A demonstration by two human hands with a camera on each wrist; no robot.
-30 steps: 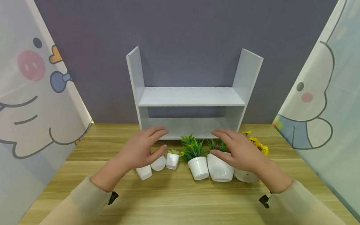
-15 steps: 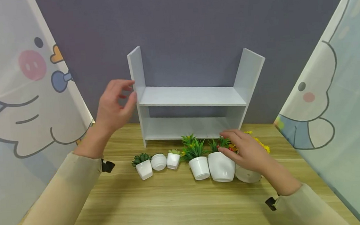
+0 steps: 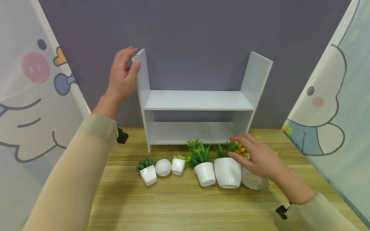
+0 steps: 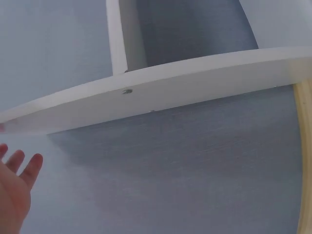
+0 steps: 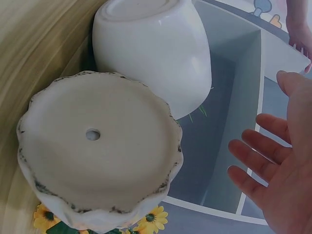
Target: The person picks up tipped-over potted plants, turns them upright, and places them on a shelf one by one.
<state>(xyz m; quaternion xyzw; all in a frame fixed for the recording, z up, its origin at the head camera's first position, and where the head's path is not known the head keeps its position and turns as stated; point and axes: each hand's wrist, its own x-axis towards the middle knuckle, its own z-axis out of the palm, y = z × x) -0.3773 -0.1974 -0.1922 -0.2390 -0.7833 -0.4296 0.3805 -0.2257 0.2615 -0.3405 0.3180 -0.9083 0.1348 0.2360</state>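
My left hand [image 3: 122, 75] is at the top of the white shelf's [image 3: 196, 99] left side panel, thumb overlapping the panel in the head view. In the left wrist view, its fingers [image 4: 30, 171] are spread beside the panel. My right hand [image 3: 260, 156] hovers with loosely extended fingers over a pot of yellow flowers [image 3: 241, 150], partly hiding it. The underside of a scalloped white pot [image 5: 100, 146], with a drain hole, shows in the right wrist view. Left of it, a rounded white pot [image 3: 228, 173] lies tipped, with grass and red flowers.
Also on the wooden table [image 3: 179, 212] lie a white pot with a green and yellow plant [image 3: 205, 174] and three small succulents: a square pot [image 3: 148, 176], a round pot [image 3: 163, 167] and another small pot [image 3: 178, 166]. A grey wall [image 3: 194, 21] stands behind.
My left hand has moved from above the small succulents up and left to the top of the shelf's side panel. My right hand has shifted slightly right and down.
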